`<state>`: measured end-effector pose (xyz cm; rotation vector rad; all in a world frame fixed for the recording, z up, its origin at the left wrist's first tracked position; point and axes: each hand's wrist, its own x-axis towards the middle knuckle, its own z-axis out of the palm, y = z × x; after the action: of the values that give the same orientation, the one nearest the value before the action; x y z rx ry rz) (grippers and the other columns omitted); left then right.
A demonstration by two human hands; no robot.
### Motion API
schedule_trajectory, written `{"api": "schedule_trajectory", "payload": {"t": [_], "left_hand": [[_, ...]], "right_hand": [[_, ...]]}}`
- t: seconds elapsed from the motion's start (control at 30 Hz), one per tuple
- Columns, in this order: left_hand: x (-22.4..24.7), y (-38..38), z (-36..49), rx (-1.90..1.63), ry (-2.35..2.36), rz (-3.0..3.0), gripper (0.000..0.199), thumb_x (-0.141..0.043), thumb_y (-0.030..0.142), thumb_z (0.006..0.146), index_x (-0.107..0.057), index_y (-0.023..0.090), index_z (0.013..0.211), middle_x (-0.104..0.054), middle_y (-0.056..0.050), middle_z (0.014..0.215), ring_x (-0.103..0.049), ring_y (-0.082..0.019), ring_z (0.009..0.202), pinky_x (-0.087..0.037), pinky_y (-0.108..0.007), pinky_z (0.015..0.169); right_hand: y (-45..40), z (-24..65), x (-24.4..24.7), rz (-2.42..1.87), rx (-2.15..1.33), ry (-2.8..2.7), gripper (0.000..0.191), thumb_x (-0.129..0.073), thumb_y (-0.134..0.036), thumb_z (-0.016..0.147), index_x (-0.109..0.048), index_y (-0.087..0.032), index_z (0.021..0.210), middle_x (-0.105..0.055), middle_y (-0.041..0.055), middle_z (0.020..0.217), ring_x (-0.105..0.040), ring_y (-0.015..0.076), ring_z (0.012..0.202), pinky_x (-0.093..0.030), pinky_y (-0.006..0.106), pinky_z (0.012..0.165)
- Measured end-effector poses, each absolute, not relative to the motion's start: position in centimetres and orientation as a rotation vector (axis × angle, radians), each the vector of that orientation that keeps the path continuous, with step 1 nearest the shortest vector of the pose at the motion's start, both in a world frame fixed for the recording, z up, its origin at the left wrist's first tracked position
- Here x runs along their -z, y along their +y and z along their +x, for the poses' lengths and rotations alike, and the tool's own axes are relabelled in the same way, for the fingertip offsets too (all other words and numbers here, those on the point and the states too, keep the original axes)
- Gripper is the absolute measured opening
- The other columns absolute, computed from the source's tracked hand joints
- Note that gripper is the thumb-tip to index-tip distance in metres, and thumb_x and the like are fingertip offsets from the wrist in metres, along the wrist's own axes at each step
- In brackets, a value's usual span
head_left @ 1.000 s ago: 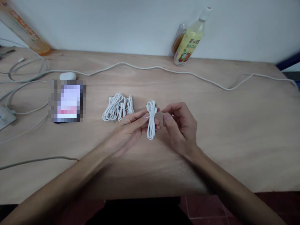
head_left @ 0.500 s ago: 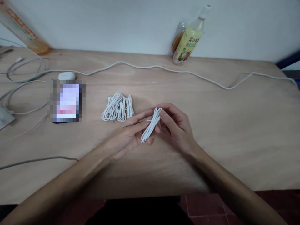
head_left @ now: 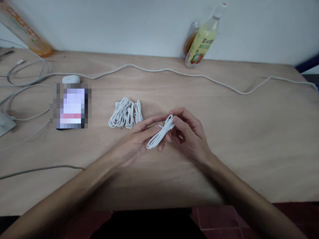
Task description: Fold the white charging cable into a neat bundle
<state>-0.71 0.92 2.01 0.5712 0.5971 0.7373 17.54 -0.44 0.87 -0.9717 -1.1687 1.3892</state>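
A folded white cable bundle (head_left: 157, 137), cinched near its middle by a thin tie, is held between both hands above the table. My left hand (head_left: 139, 136) supports it from beneath, with the thumb pressed on it beside the tie. At the bundle's upper right end, my right hand (head_left: 190, 131) pinches it between thumb and fingers. Just beyond the left hand lie several more white cable bundles (head_left: 122, 113), side by side on the wooden table (head_left: 236, 132).
A phone (head_left: 73, 108), blurred out, lies on the left below a white earbud case (head_left: 71, 79). One long white cable (head_left: 164, 70) crosses the table's back. Near the wall stand a yellow-labelled bottle (head_left: 203, 41) and an orange drink bottle (head_left: 27, 30). Loose cables (head_left: 22, 87) sprawl at left.
The held cable bundle has tilted a little flatter, its lower end shifting left and its upper end right. Both hands keep their hold on it.
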Motion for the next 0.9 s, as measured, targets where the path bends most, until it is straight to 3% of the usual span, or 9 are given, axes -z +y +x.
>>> {"api": "schedule_trajectory", "payload": {"t": [0.2, 0.43, 0.67, 0.77, 0.9], "left_hand": [[-1.7, 1.0, -0.7, -0.734, 0.62, 0.598, 0.034, -0.084, 0.021, 0.096, -0.083, 0.015, 0.129, -0.08, -0.007, 0.085, -0.071, -0.015, 0.072, -0.055, -0.025, 0.066], [-1.4, 1.0, -0.6, -0.768, 0.647, 0.601, 0.028, -0.091, 0.025, 0.091, -0.086, 0.019, 0.117, -0.082, -0.005, 0.088, -0.075, -0.015, 0.078, -0.058, -0.024, 0.072], [-0.9, 1.3, -0.3, -0.93, 0.72, 0.758, 0.015, -0.093, 0.029, 0.088, -0.086, 0.018, 0.096, -0.085, -0.004, 0.099, -0.078, -0.017, 0.09, -0.063, -0.03, 0.093], [-0.8, 1.4, -0.4, -0.978, 0.804, 0.786, 0.018, -0.096, 0.028, 0.084, -0.08, 0.019, 0.083, -0.084, -0.002, 0.09, -0.077, -0.015, 0.085, -0.062, -0.027, 0.09], [-0.8, 1.3, -0.4, -1.06, 0.883, 0.827, 0.025, -0.101, 0.025, 0.077, -0.079, 0.021, 0.088, -0.087, -0.001, 0.09, -0.08, -0.016, 0.085, -0.064, -0.028, 0.089]], "right_hand": [[-0.4, 17.7, -0.3, -0.993, -1.253, -1.21, 0.025, -0.072, -0.05, 0.104, -0.07, -0.025, 0.106, -0.06, -0.0066, 0.073, -0.046, 0.0075, 0.048, -0.033, 0.022, 0.041], [-0.6, 17.8, 0.0, -1.0, -1.161, -1.275, 0.02, -0.068, -0.044, 0.107, -0.069, -0.027, 0.116, -0.061, -0.0063, 0.08, -0.045, 0.0064, 0.047, -0.033, 0.021, 0.039], [-1.3, 17.5, -0.1, -1.067, -0.841, -1.42, 0.009, -0.071, -0.024, 0.102, -0.064, -0.027, 0.107, -0.06, -0.0064, 0.082, -0.054, 0.0083, 0.056, -0.042, 0.021, 0.046], [-1.5, 17.4, -0.2, -1.119, -0.648, -1.608, 0.013, -0.076, -0.022, 0.098, -0.066, -0.025, 0.107, -0.06, -0.0061, 0.083, -0.051, 0.0072, 0.054, -0.042, 0.023, 0.046], [-1.6, 17.4, -0.1, -1.148, -0.352, -1.719, 0.015, -0.081, -0.02, 0.098, -0.069, -0.023, 0.107, -0.067, -0.0033, 0.089, -0.052, 0.0066, 0.054, -0.047, 0.024, 0.048]]}}
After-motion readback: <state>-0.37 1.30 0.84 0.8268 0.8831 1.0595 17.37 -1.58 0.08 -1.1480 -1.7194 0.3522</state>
